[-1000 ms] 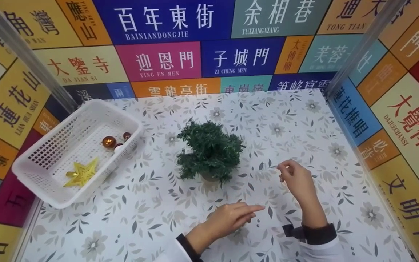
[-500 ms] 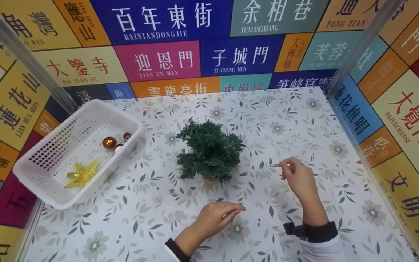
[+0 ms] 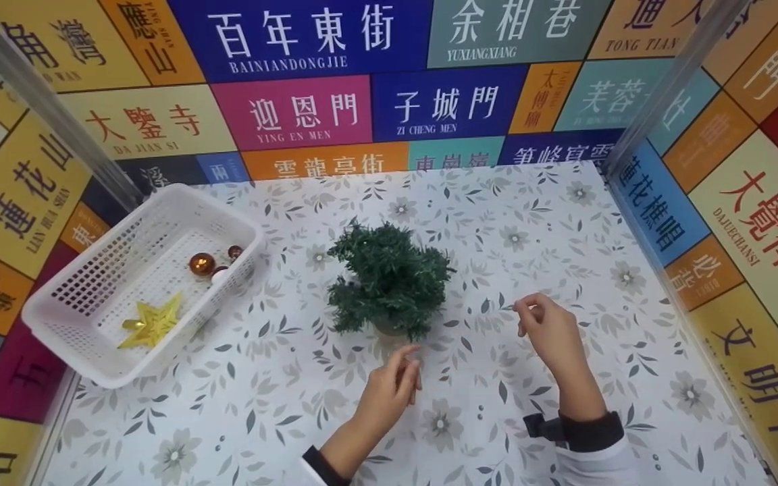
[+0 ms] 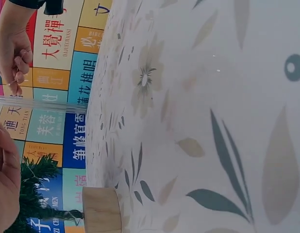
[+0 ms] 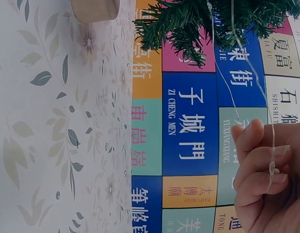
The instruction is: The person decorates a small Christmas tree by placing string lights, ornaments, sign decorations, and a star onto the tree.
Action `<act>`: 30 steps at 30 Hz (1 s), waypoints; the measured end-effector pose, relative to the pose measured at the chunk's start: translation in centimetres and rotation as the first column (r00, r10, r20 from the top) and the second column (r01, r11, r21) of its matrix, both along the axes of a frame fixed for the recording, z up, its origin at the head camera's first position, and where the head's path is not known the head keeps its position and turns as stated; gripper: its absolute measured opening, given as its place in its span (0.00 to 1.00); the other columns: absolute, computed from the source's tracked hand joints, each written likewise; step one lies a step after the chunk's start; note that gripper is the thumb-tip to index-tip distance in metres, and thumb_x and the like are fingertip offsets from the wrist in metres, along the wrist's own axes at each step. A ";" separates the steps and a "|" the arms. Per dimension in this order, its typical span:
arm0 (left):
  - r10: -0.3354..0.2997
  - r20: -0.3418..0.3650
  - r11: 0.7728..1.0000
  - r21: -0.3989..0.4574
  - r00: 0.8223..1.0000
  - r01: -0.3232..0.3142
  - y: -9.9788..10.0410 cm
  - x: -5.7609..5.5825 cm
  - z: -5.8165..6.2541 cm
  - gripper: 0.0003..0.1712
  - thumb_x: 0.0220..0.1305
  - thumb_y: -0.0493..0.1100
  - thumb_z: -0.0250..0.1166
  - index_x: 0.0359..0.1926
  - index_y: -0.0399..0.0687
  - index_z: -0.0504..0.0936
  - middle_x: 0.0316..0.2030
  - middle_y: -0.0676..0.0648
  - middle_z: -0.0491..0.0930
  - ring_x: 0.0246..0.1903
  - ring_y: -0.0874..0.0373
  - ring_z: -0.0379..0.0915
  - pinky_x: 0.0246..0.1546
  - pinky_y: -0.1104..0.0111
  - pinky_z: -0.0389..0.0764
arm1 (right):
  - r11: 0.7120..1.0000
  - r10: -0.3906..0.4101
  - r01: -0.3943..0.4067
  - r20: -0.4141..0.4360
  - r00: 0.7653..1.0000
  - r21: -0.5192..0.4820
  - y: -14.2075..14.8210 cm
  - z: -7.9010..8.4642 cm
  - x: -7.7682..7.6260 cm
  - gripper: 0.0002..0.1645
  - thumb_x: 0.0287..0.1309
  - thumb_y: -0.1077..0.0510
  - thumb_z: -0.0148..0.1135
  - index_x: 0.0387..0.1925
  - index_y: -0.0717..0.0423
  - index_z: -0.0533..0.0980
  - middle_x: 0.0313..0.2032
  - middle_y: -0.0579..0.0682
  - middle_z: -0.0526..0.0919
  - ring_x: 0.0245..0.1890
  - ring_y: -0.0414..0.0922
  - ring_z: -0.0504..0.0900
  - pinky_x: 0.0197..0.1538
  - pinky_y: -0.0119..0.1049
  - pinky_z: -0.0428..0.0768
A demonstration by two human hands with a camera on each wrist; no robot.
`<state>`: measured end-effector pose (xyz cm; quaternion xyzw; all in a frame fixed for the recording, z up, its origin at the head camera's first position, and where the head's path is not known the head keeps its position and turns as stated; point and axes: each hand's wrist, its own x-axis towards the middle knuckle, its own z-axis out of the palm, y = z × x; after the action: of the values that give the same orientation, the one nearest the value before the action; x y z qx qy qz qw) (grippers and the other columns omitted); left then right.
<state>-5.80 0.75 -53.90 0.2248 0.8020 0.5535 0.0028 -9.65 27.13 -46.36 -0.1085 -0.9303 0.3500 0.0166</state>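
A small artificial Christmas tree (image 3: 389,277) with dense green branches stands upright on a round wooden base (image 5: 95,9). My right hand (image 3: 554,337) is held to the right of the tree. In the right wrist view, thumb and forefinger pinch a thin fairy light string (image 5: 261,91), a clear wire with tiny beads. One strand leads up into the branches; another passes in front of the curled fingers. Just before the base is my left hand (image 3: 385,391), forefinger pointing forward and holding nothing visible. Only part of its palm shows in the left wrist view.
A white perforated basket (image 3: 112,374) stands at the left. Inside lie a gold star (image 3: 152,324), a shiny copper ball (image 3: 202,264) and a few smaller balls. Sign-printed panels (image 3: 294,111) enclose the floral-covered table (image 3: 497,223) at the back and sides.
My left hand has drawn back left from in front of the right hand, then turned forward toward the tree base. The right hand stays nearly still; tree and basket are unmoved.
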 end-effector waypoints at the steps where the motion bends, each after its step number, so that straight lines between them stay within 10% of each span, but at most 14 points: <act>1: 0.034 0.074 0.999 0.000 0.997 -0.034 0.1 -0.2 0.1 0.16 0.74 0.40 0.51 0.58 0.39 0.71 0.23 0.49 0.77 0.15 0.71 0.68 0.18 0.78 0.74 | 1.000 0.003 -0.003 -0.001 1.000 0.001 0.0 0.0 0.0 0.13 0.69 0.52 0.54 0.40 0.58 0.77 0.16 0.42 0.77 0.16 0.41 0.66 0.23 0.32 0.64; 5: 0.112 0.245 0.993 -0.059 0.963 -0.101 0.6 -0.9 0.8 0.15 0.72 0.44 0.56 0.53 0.39 0.74 0.22 0.47 0.78 0.12 0.69 0.67 0.14 0.75 0.75 | 1.000 0.007 -0.007 -0.010 1.000 0.004 -0.1 -0.1 0.1 0.12 0.69 0.53 0.55 0.39 0.58 0.77 0.16 0.42 0.76 0.16 0.41 0.65 0.23 0.31 0.64; 8: 0.149 0.239 0.983 -0.140 0.960 -0.118 1.2 -1.2 1.2 0.13 0.70 0.47 0.58 0.47 0.43 0.80 0.22 0.49 0.79 0.13 0.69 0.66 0.14 0.75 0.73 | 1.000 0.012 -0.011 -0.006 1.000 0.005 -0.1 -0.1 0.2 0.12 0.68 0.53 0.55 0.39 0.58 0.78 0.16 0.42 0.77 0.16 0.41 0.66 0.23 0.32 0.64; 17: 0.255 -0.145 0.940 -0.193 0.956 -0.280 2.9 -0.8 2.0 0.07 0.66 0.49 0.63 0.36 0.53 0.85 0.28 0.54 0.82 0.22 0.66 0.74 0.23 0.78 0.73 | 0.999 0.043 -0.043 0.023 0.999 0.008 -0.2 -0.5 0.3 0.12 0.68 0.53 0.56 0.38 0.58 0.79 0.15 0.43 0.78 0.16 0.41 0.67 0.24 0.32 0.66; 30: 0.107 -0.605 0.985 -0.043 0.789 -0.167 3.7 -0.6 2.0 0.03 0.59 0.44 0.69 0.35 0.54 0.87 0.25 0.57 0.81 0.17 0.71 0.70 0.21 0.87 0.71 | 0.997 0.077 -0.077 0.041 0.996 0.001 -1.2 -0.8 0.7 0.11 0.65 0.54 0.58 0.36 0.58 0.79 0.15 0.44 0.80 0.15 0.40 0.66 0.21 0.31 0.64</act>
<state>-6.36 4.50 -51.86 0.3292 0.8007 0.4143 -0.2807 -8.99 25.96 -47.18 -0.0797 -0.9344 0.3468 -0.0157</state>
